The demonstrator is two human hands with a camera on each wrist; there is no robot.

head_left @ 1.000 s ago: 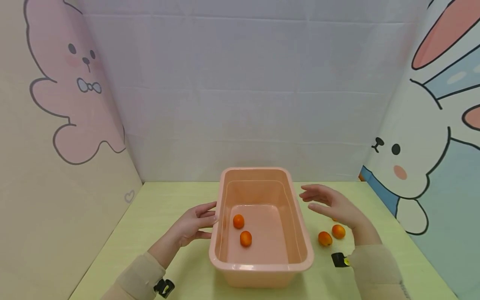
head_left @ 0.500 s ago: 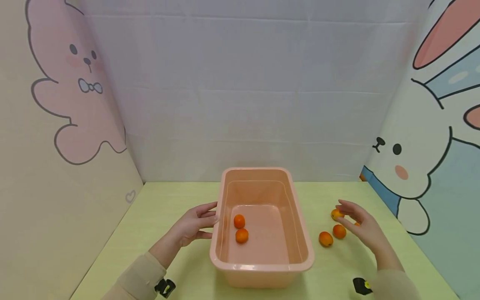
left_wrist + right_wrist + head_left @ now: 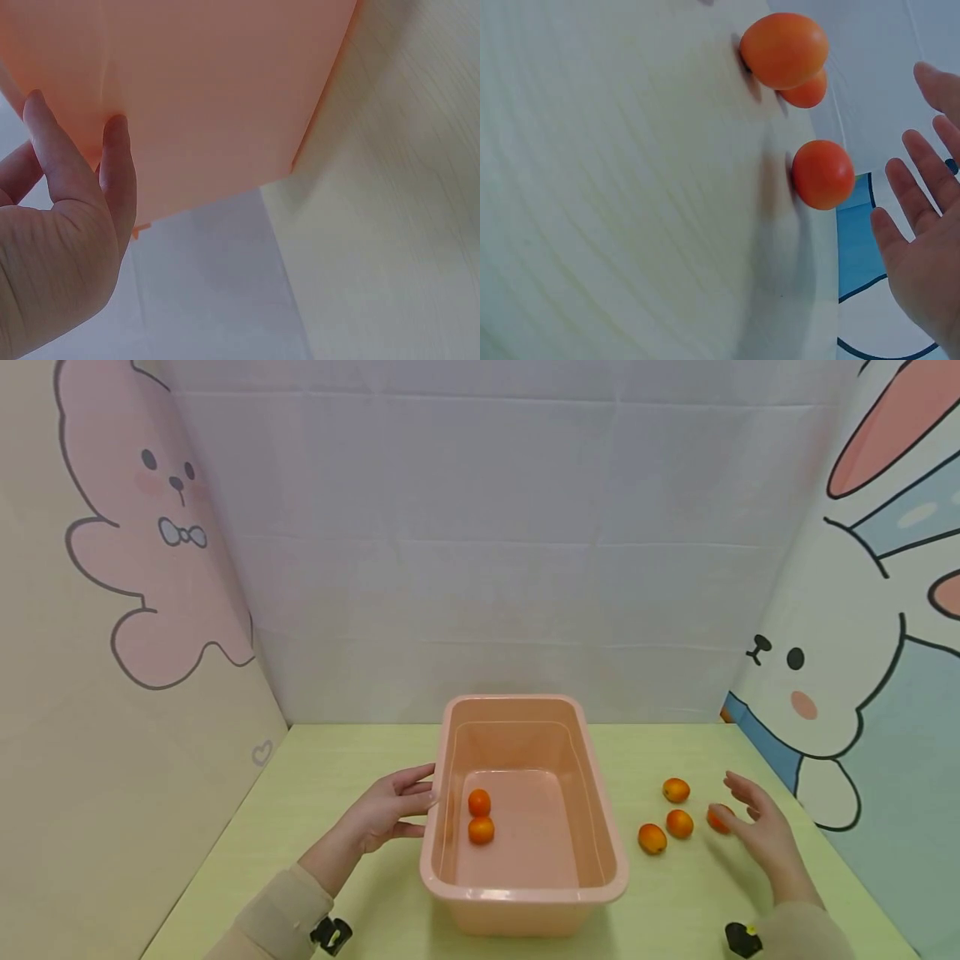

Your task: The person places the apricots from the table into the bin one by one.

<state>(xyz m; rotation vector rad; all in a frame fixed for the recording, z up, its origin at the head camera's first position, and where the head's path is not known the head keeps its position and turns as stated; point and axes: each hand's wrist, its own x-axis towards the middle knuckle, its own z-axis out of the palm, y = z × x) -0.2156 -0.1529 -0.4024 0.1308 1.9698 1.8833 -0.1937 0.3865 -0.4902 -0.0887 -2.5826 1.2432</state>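
Note:
A deep pink plastic tub (image 3: 517, 897) stands in the middle of the table, with two small round orange fruits (image 3: 480, 817) touching each other on its floor. My left hand (image 3: 393, 806) rests its fingers against the tub's outer left wall, just under the rim. In the left wrist view, fingertips (image 3: 114, 131) touch that wall. On the right, my right hand (image 3: 765, 831) hovers with spread fingers over the rightmost orange fruit (image 3: 720, 818), partly covering it in the head view. The right wrist view shows a gap between this smooth red-orange fruit (image 3: 823, 175) and the hand.
Three more orange fruits lie loose between the tub and my right hand: a far fruit (image 3: 676, 790), a middle fruit (image 3: 679, 823) and a near fruit (image 3: 652, 838). White cloth (image 3: 510, 543) hangs behind the pale table (image 3: 360, 747), and a rabbit-printed panel (image 3: 832, 693) borders the right.
My right hand has moved right and toward me, from beside the tub's rim to the rightmost fruit. One fruit in the tub has rolled against the other. The left hand stays put.

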